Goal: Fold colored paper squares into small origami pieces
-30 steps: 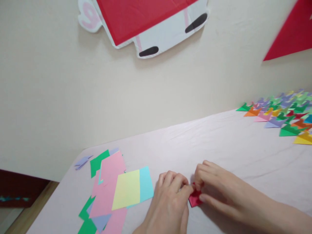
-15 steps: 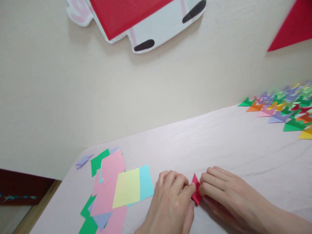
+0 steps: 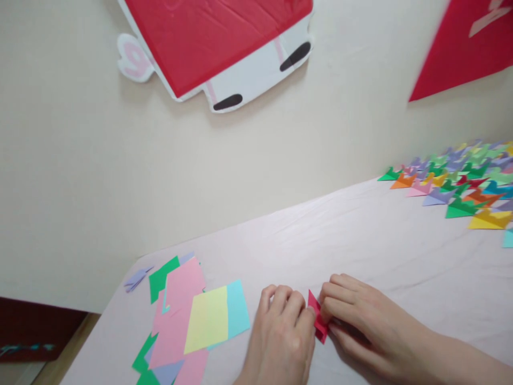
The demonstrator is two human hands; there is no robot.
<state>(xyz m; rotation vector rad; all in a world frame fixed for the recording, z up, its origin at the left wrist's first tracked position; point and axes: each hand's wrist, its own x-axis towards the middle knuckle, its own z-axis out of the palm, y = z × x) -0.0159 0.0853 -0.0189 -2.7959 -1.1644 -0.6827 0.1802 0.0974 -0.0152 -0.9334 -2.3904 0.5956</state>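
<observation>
A small folded piece of red paper [image 3: 319, 324] lies on the pale tablecloth between my two hands. My left hand [image 3: 280, 331] rests on the table with curled fingers, its thumb and index finger pressed at the paper's left edge. From the right, my right hand [image 3: 356, 307] pinches the paper's other side, fingers bent over the thumb. The fingertips of both hands hide parts of the folds. Left of my left hand lies a yellow paper sheet [image 3: 207, 321] overlapping a light blue sheet [image 3: 238, 310].
Pink sheets [image 3: 186, 280] and green paper [image 3: 163, 278] are spread in a loose pile at left, near a folded lilac paper piece [image 3: 138, 279]. Several folded paper birds [image 3: 460, 207] stand in rows at back right. A wall with a red-and-white cutout [image 3: 224, 48] rises behind the table.
The view has shifted slightly, so the wall cutout sits lower. My right hand has moved a little closer to my left, and the red paper looks narrower and turned.
</observation>
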